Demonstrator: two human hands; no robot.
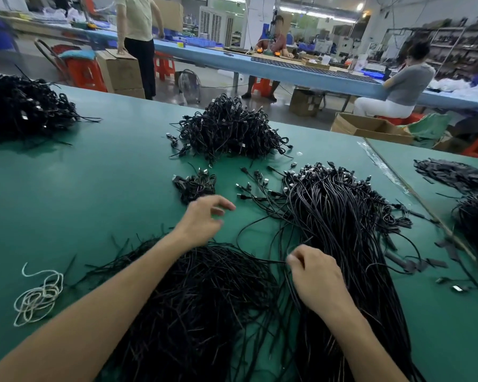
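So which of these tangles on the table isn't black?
The loose coil of cord at the near left: it is white, while every other heap is black.

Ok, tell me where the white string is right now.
In the head view the white string lies loosely coiled at the lower left of the green table, just left of the near pile of black cables.
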